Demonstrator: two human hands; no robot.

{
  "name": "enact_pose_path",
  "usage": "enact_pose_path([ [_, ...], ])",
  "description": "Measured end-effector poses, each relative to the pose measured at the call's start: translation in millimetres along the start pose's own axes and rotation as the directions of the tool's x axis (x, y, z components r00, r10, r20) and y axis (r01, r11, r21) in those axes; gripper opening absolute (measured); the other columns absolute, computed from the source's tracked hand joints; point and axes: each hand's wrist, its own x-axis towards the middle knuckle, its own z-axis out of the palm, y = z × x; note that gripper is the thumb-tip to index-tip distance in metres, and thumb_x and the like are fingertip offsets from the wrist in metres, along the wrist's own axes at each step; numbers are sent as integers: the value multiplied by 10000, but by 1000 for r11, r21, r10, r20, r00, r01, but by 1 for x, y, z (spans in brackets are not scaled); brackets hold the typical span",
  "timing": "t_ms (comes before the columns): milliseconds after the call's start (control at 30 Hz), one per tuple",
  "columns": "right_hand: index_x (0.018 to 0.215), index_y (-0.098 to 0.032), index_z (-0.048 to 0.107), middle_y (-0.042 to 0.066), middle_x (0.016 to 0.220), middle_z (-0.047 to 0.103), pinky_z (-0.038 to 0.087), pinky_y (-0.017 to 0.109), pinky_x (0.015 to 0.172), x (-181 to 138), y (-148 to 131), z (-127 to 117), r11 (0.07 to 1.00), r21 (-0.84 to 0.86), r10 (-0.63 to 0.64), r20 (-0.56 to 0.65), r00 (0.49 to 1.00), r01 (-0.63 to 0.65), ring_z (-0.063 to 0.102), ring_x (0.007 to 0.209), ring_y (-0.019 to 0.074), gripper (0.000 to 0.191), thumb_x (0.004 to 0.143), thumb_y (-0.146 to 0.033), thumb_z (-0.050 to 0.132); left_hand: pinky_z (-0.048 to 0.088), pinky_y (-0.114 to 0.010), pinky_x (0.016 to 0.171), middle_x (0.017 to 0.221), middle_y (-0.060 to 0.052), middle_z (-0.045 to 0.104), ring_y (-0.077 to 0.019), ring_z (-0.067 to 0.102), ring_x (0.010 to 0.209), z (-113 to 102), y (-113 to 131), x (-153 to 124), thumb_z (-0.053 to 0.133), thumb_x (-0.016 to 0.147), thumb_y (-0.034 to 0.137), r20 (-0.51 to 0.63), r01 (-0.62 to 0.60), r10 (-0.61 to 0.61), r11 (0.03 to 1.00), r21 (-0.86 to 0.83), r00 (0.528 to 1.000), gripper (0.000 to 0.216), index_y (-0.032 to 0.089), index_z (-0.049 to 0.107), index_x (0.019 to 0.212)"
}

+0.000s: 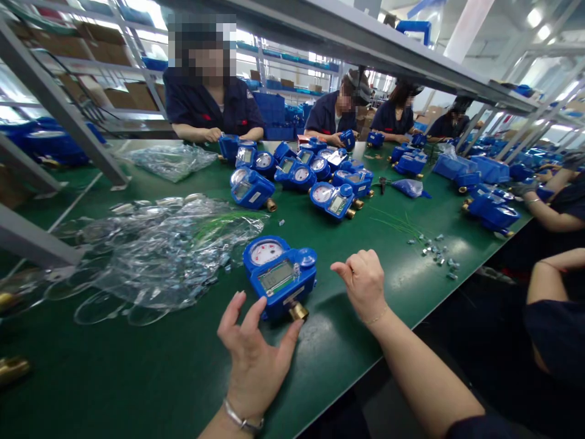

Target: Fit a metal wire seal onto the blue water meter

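A blue water meter (pixel 277 277) with a round dial, a grey display and a brass pipe end (pixel 298 311) lies face up on the green table in front of me. My left hand (pixel 256 350) is at its near side, fingers spread and curved. The thumb tip reaches the brass end and the fingertips are at the casing's near left edge; I cannot tell how firmly they touch. To the right of the meter and apart from it, my right hand (pixel 364 283) is closed with the thumb sticking out. Its palm side is hidden, so anything inside cannot be seen.
Clear plastic bags (pixel 159 256) with small parts lie left on the table (pixel 137 378). More blue meters (pixel 333 198) stand behind, near small loose seals (pixel 436 249), thin green wires (pixel 400 224) and black pliers (pixel 382 185). Co-workers (pixel 212 110) sit opposite; others are at right.
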Motion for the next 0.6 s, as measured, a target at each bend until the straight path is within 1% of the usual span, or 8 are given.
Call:
enact_pose_path([
  [133, 554, -203, 409, 4, 573, 417, 313, 301, 628, 2, -1, 5, 1000, -3, -26, -2, 1000, 26, 365, 608, 164, 461, 857, -550, 368, 315, -539, 1002, 1358, -177, 206, -349, 252, 1263, 3, -5, 4, 738, 615, 399, 54, 66, -65, 997, -26, 996, 824, 184, 280, 1265],
  [267, 548, -203, 408, 6, 572, 421, 314, 301, 626, 3, 0, 8, 999, -9, -45, -3, 999, 45, 367, 607, 162, 464, 856, -550, 376, 374, -552, 958, 1384, -160, 183, -338, 290, 1258, 7, -10, 8, 724, 641, 365, 77, 102, -95, 990, -93, 993, 792, 228, 262, 1269],
  [367, 549, -208, 399, 10, 574, 421, 314, 305, 629, 2, 1, 10, 999, -21, -43, 18, 999, 44, 365, 610, 168, 457, 851, -550, 387, 411, -550, 923, 1387, -152, 205, -332, 302, 1259, 9, -12, 8, 719, 654, 322, 88, 123, -112, 984, -129, 990, 767, 245, 263, 1266],
  [500, 553, -214, 400, 20, 583, 430, 317, 314, 633, 2, 0, 11, 999, -25, -45, 52, 998, 46, 372, 618, 178, 444, 848, -544, 406, 391, -539, 953, 1385, -156, 256, -314, 328, 1254, 11, -16, 7, 705, 677, 282, 112, 114, -96, 979, -166, 989, 762, 239, 239, 1279],
  [600, 555, -214, 416, 21, 580, 425, 314, 316, 623, 2, -1, 11, 997, -26, -75, 61, 995, 77, 375, 620, 181, 437, 847, -541, 419, 399, -522, 955, 1387, -157, 279, -302, 360, 1240, 14, -20, 5, 698, 689, 269, 128, 101, -79, 978, -184, 989, 784, 239, 204, 1296],
])
